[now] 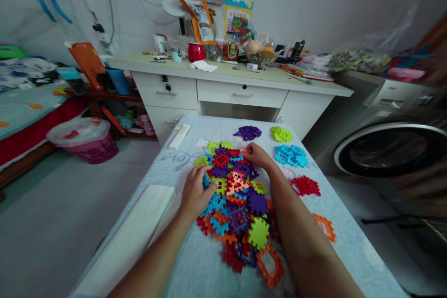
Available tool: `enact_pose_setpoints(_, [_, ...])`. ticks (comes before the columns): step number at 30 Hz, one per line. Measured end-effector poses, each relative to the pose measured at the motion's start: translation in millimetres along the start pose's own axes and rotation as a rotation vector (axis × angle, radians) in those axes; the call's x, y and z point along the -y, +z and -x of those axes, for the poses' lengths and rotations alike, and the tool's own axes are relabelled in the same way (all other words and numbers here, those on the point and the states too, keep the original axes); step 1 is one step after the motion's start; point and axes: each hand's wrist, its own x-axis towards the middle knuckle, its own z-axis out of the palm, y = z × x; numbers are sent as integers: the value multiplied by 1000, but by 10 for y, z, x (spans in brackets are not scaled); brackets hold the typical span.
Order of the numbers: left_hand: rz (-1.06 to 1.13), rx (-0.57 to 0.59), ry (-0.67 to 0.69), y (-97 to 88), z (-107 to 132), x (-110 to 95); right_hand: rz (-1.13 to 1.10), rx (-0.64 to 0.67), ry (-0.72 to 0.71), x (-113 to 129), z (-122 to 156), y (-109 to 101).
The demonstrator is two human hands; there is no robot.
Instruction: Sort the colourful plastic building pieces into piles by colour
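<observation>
A heap of colourful plastic interlocking tiles (237, 200) lies in the middle of a small table (195, 260) covered with a pale blue cloth. My left hand (195, 191) rests on the heap's left edge, fingers curled over blue and green tiles. My right hand (256, 156) reaches to the far side of the heap, fingers pinched at a red tile. Sorted small piles lie to the right: purple (247, 132), green (281, 134), blue (291, 155), red (306, 186) and one orange tile (325, 227).
A white box (132, 237) lies along the table's left edge, and a white tube (179, 137) at the far left. Beyond stands a cluttered white desk (240, 93). A washing machine (391, 149) is at right, a pink bin (84, 139) and a bed at left.
</observation>
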Motion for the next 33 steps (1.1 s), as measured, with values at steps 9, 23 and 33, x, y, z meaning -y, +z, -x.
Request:
enact_pose_setpoints(9, [-21,-4,21,1,0,14,-65,-75,-49,-47,11,-241])
enact_pose_setpoints(23, [-15,-6,24,-1,-7,0,-118,-12,63,-322,928,-1129])
enact_pose_setpoints(33, [-48,-4,38,34,-6,39,-229,104,181,-575,1940,-1359])
